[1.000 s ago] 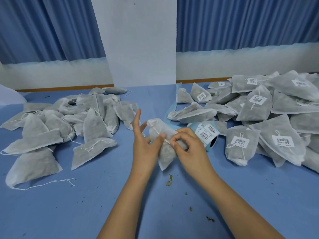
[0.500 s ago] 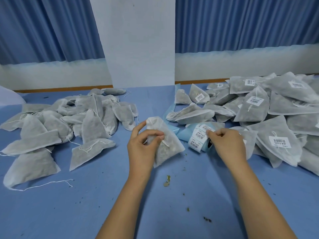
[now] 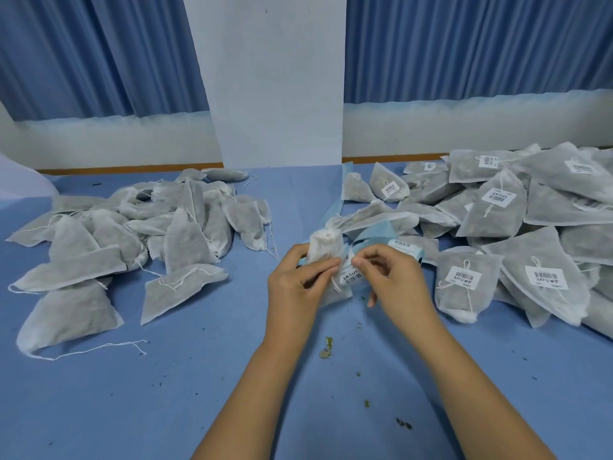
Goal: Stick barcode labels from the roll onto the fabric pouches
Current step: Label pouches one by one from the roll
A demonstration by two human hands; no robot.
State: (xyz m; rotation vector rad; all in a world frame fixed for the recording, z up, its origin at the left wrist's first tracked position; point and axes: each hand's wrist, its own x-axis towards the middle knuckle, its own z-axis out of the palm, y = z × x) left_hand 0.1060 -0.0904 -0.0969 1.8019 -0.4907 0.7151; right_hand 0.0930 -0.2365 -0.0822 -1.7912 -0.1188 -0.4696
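My left hand (image 3: 295, 280) grips a white fabric pouch (image 3: 323, 247) upright at the table's centre. A white barcode label (image 3: 352, 276) lies against the pouch's front, and my right hand (image 3: 394, 277) pinches its upper edge with thumb and forefinger. Just behind my hands lies the label roll (image 3: 403, 245), its blue backing strip (image 3: 371, 232) trailing up and to the left. Whether the label is stuck down flat cannot be told.
A heap of unlabelled pouches (image 3: 139, 234) covers the left of the blue table (image 3: 166, 393). Labelled pouches (image 3: 517, 234) are piled on the right. Bits of dried leaf (image 3: 326, 348) lie near the front. A white pillar and blue curtains stand behind.
My right hand has left the label roll and come back to the pouch with a label. The left hand has tilted the pouch more upright and kept its hold.
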